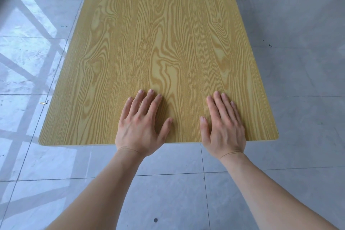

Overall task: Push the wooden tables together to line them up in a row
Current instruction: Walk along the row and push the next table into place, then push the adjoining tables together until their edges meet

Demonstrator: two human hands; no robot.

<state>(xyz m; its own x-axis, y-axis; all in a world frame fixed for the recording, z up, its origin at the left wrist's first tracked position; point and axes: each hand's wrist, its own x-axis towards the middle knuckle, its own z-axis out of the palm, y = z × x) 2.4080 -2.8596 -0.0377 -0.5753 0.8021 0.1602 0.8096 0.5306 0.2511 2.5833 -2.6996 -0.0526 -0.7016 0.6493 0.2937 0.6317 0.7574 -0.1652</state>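
A long wooden table (158,43) with yellow grain runs away from me down the middle of the view, its short near edge facing me. My left hand (141,125) lies flat, palm down, on the top at that near edge, fingers spread. Just right of it my right hand (223,127) rests flat in the same way, wrist over the edge. Neither hand holds anything. No second table shows; the far end of this one is cut off by the top of the frame.
Glossy grey floor tiles (298,80) lie on both sides and under my arms. Window light streaks the floor at the left (28,52). A small gold bit (43,103) lies on the floor by the table's left edge.
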